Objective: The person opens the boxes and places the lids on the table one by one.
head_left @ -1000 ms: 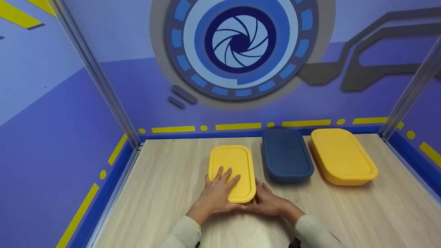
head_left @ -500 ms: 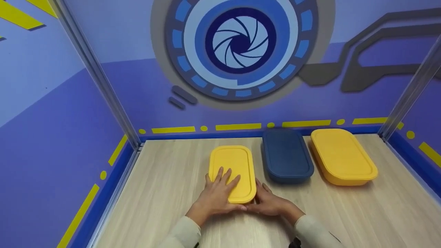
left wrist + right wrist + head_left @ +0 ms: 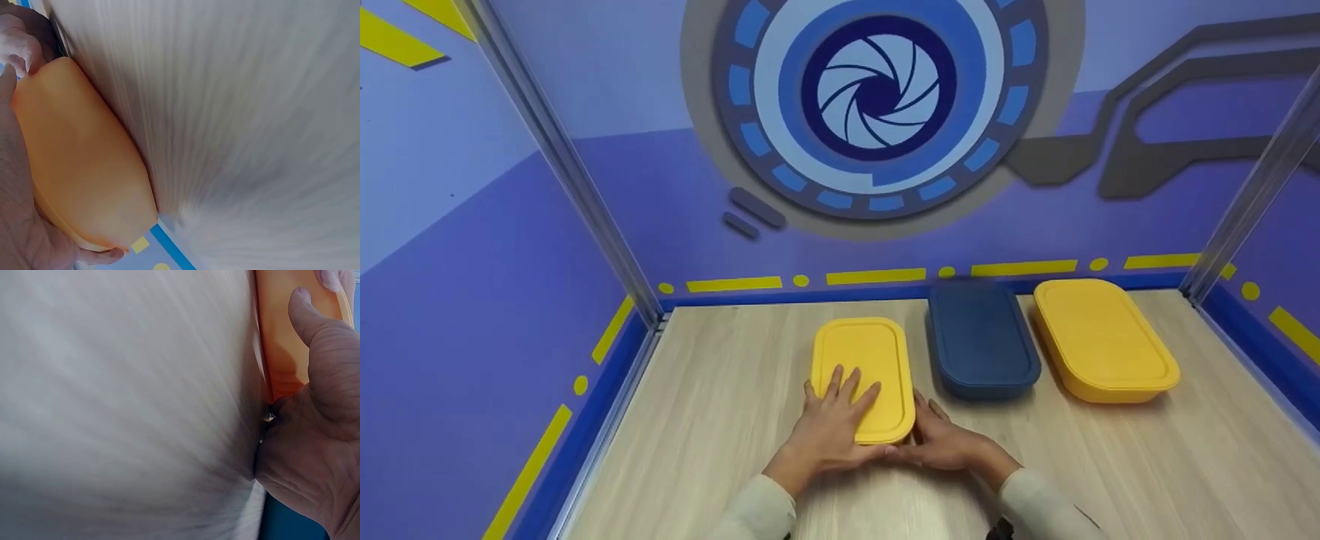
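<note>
A yellow lidded food container (image 3: 877, 352) lies lengthwise on the table, nearest to me. My left hand (image 3: 829, 431) rests on its lid's near-left part, fingers spread, with the thumb along the near end. In the left wrist view, one finger of the left hand (image 3: 22, 219) reaches over the edge of the container (image 3: 90, 163). My right hand (image 3: 949, 442) holds the container's near-right corner, its thumb on the near end and its fingers along the right side. The thumb of the right hand (image 3: 326, 422) lies against the container wall (image 3: 281, 332); its fingers are mostly hidden. Both thumb tips nearly meet.
A dark blue lidded container (image 3: 984, 337) stands right of the held one, near the back wall. Further right is a larger yellow container (image 3: 1106, 341). The wooden table (image 3: 720, 420) is bounded by printed blue panels (image 3: 615, 180) and metal corner posts (image 3: 562, 150).
Both hands and the container stay in place. The head view has shifted very slightly.
</note>
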A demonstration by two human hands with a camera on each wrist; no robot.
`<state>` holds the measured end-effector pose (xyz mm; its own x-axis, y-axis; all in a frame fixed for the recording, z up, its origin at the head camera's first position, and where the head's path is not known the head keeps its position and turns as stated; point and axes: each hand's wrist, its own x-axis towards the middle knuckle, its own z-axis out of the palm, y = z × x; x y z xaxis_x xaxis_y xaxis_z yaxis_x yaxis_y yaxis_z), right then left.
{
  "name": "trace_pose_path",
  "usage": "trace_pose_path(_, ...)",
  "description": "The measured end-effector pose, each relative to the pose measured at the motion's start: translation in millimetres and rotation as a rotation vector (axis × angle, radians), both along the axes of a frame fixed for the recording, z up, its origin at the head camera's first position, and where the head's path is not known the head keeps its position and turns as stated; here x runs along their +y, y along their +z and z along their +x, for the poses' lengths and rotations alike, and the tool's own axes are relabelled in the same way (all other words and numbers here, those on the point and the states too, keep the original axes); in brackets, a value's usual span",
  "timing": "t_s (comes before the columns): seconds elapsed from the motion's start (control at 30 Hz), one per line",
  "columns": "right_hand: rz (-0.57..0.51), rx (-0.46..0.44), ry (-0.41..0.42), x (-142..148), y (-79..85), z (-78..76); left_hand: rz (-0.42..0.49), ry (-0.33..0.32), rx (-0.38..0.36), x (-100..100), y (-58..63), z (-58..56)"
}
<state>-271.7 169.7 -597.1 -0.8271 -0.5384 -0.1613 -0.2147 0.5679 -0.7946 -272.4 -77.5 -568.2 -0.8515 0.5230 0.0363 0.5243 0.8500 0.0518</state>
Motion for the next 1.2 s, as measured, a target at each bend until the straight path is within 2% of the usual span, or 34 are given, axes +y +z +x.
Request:
trace_pose_path(0.37, 0.010, 0.021, 0.021, 1.8, -3.0, -1.0, 0.008, 0.013, -0.036, 0.0, -0.6, 0.5)
trace_pose_path(0.77, -0.011, 0.028, 0.017, 1.0, -2.6, -1.4, 0.055, 0.007, -0.040, -0.7, 1.6, 0.0)
trace_pose_path(1.2, -0.009, 0.027, 0.011, 0.9, -1.4, -1.0, 0.042, 0.012, -0.034, 0.2, 0.1, -0.4)
